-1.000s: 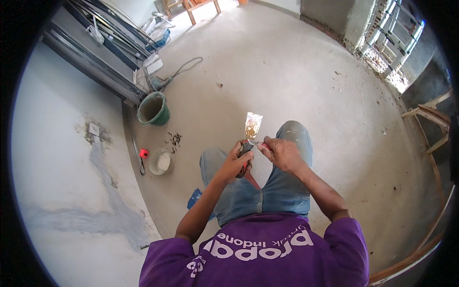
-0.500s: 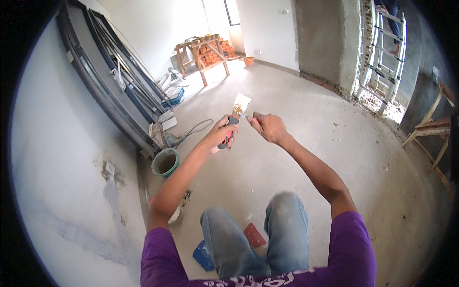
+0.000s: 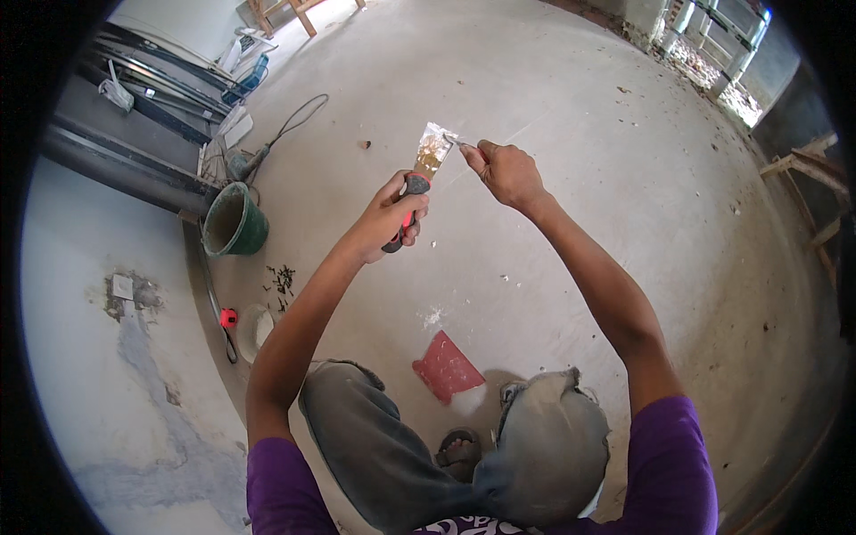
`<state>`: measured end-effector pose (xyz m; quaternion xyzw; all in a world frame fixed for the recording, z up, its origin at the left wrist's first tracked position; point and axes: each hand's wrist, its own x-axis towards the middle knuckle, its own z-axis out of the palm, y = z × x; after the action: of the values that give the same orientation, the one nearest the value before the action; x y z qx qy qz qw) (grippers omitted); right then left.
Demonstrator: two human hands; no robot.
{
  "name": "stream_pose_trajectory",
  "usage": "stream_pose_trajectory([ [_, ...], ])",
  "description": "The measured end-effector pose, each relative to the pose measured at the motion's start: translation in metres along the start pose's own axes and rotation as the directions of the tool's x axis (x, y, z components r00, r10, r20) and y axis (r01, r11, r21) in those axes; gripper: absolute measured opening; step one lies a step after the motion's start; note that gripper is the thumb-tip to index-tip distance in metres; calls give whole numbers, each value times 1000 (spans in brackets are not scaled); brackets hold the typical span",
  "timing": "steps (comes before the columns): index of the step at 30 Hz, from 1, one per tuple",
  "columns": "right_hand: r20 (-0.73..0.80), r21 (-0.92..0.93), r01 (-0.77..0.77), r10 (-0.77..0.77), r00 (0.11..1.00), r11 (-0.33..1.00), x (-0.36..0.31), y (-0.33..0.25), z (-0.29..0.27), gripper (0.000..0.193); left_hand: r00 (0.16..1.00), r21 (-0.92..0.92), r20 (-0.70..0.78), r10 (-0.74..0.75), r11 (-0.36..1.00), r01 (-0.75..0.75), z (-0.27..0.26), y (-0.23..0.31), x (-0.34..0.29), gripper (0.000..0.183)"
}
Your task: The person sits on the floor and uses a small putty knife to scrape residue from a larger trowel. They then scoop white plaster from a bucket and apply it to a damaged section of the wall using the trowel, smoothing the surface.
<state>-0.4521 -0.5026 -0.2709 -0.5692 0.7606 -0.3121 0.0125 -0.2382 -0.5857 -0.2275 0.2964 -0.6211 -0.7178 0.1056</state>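
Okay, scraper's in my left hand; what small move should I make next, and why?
I'd probably draw the small tool in your right hand across the scraper blade: the tool's tip sits at the blade's edge, white and brown patches show on it, and your left hand grips the handle.

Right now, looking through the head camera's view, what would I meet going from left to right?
White wall plate → green bucket → left hand gripping a scraper → right hand gripping a small tool, mostly hidden → wooden frame by the right edge.
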Motion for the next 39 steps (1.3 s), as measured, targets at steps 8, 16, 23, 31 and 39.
stream_pose_trajectory([
  [8, 27, 60, -254, 253, 967, 965, 52, 50, -19, 60, 999, -78, 29, -32, 996, 35, -27, 2, -31, 31],
  [16, 263, 161, -7, -36, 964, 987, -58, -71, -72, 51, 995, -172, -91, -51, 984, 35, 5, 1, -103, 33],
  [23, 351, -81, -13, 41, 936, 997, -86, -104, -69, 49, 997, -171, -40, -62, 984, 54, 38, -1, -127, 30],
  [31, 418, -99, 54, -8, 908, 994, -75, -108, -75, 50, 998, -118, -27, -50, 992, 47, 28, 6, -141, 32],
  [39, 338, -100, -101, 129, 932, 990, -49, -81, -50, 57, 991, -114, -95, -95, 990, 84, 20, -8, -165, 38],
])
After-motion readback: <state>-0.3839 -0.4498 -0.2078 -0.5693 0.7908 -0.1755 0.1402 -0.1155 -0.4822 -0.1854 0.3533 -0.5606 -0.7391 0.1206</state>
